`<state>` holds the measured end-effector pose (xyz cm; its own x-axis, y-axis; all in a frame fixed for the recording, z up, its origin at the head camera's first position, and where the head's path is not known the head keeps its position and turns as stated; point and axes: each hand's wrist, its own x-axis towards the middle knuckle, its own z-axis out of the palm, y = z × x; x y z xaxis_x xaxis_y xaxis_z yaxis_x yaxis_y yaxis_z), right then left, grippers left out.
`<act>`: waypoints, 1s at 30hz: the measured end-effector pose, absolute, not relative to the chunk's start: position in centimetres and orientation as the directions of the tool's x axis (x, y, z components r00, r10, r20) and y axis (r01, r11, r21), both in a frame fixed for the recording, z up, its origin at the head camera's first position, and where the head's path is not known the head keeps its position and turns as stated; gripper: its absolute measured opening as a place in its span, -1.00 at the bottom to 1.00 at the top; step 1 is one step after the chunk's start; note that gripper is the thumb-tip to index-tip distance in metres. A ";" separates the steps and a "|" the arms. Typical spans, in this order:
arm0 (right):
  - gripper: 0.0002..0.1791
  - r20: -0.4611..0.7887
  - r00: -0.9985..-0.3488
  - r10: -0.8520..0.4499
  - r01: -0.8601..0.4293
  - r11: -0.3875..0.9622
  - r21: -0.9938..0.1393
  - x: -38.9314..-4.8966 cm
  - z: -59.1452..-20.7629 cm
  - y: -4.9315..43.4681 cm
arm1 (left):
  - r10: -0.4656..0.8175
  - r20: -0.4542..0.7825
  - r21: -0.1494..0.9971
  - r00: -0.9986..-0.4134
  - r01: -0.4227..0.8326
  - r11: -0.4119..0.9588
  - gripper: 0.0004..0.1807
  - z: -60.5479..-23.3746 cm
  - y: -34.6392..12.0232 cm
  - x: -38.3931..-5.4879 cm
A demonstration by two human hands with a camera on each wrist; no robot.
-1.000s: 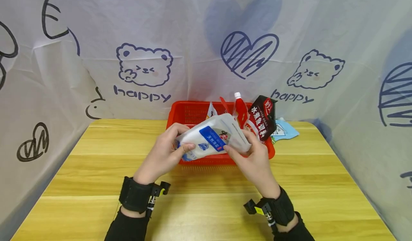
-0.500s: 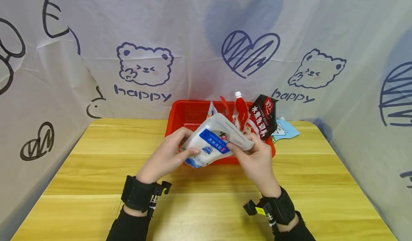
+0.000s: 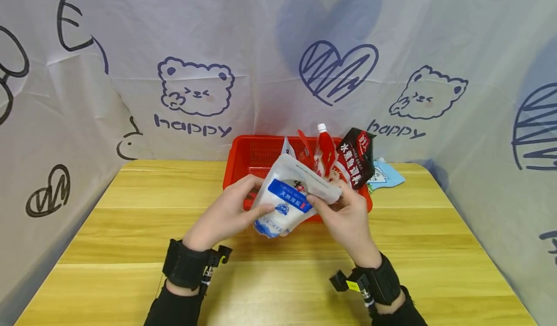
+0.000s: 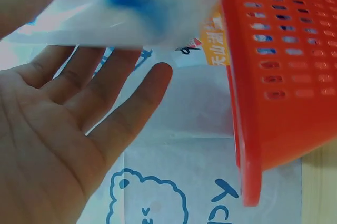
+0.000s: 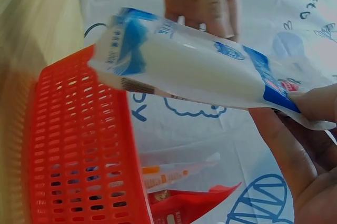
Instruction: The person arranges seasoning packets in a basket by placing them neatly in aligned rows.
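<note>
A white and blue bag of salt (image 3: 283, 195) is held tilted above the front of a red basket (image 3: 232, 159). My left hand (image 3: 226, 214) holds its left side, thumb on the printed front. In the left wrist view the fingers (image 4: 121, 87) reach under the bag, fairly straight. My right hand (image 3: 350, 222) pinches the upper right edge; its thumb (image 5: 318, 103) presses the printed face in the right wrist view. The back of the bag is mostly hidden in the head view.
In the basket stand a red squeeze pouch with a white cap (image 3: 324, 149), a black seasoning packet (image 3: 354, 159) leaning over the right rim, and other packets. A light blue packet (image 3: 389, 175) lies on the wooden table (image 3: 278, 282) beside it. A drawn-on white sheet (image 3: 265, 98) hangs behind.
The salt bag has swung more upright, its lower end dropping towards me and to the right. My left hand has shifted slightly right with it; my right hand has kept its grip.
</note>
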<state>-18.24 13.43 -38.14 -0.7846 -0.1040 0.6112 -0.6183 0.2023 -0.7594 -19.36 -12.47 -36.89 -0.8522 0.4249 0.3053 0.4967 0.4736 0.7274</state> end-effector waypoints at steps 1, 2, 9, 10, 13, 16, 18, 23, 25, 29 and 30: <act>-0.69 0.610 -0.784 -0.115 -0.619 0.217 -0.755 -18.2 -38.2 13.4 | 0.425 0.308 0.727 -0.851 0.499 0.472 -0.54 -36.8 -12.4 -19.3; -0.67 0.605 -0.786 -0.126 -0.617 0.232 -0.752 -18.2 -38.3 13.3 | 0.425 0.311 0.727 -0.850 0.501 0.470 -0.54 -36.8 -12.4 -19.3; -0.74 0.564 -0.803 -0.193 -0.596 0.292 -0.748 -18.3 -38.8 12.9 | 0.417 0.345 0.731 -0.841 0.520 0.442 -0.49 -36.7 -12.3 -19.1; -0.74 0.559 -0.805 -0.199 -0.593 0.292 -0.750 -18.3 -38.9 12.9 | 0.416 0.349 0.732 -0.840 0.521 0.439 -0.51 -36.7 -12.4 -19.1; -0.73 0.551 -0.807 -0.211 -0.590 0.292 -0.752 -18.2 -39.0 12.8 | 0.415 0.362 0.734 -0.835 0.530 0.426 -0.56 -36.7 -12.4 -19.2; -0.68 0.554 -0.806 -0.211 -0.592 0.279 -0.756 -18.2 -39.0 12.8 | 0.414 0.386 0.731 -0.825 0.547 0.408 -0.59 -36.8 -12.5 -19.2; -0.66 0.558 -0.804 -0.204 -0.594 0.261 -0.761 -18.2 -39.0 12.8 | 0.414 0.410 0.726 -0.813 0.565 0.392 -0.59 -36.8 -12.6 -19.3; -0.63 0.552 -0.813 -0.184 -0.581 0.218 -0.784 -18.3 -39.1 12.7 | 0.383 0.461 0.721 -0.801 0.589 0.364 -0.61 -36.9 -12.6 -19.2; -0.61 0.539 -0.822 -0.185 -0.568 0.212 -0.795 -18.3 -39.0 12.6 | 0.353 0.478 0.724 -0.804 0.588 0.360 -0.61 -36.9 -12.6 -19.2; -0.55 0.485 -0.846 -0.222 -0.527 0.208 -0.824 -18.2 -39.0 12.5 | 0.289 0.513 0.736 -0.808 0.588 0.336 -0.56 -36.9 -12.6 -19.1; -0.54 0.467 -0.852 -0.236 -0.515 0.215 -0.830 -18.2 -39.0 12.5 | 0.277 0.521 0.739 -0.807 0.589 0.326 -0.55 -36.9 -12.6 -19.1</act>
<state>-18.23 12.46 -39.04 -0.8520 -0.2363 0.4672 -0.5147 0.2150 -0.8300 -19.06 -12.61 -36.90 -0.8073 0.2771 0.5211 0.5891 0.3259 0.7394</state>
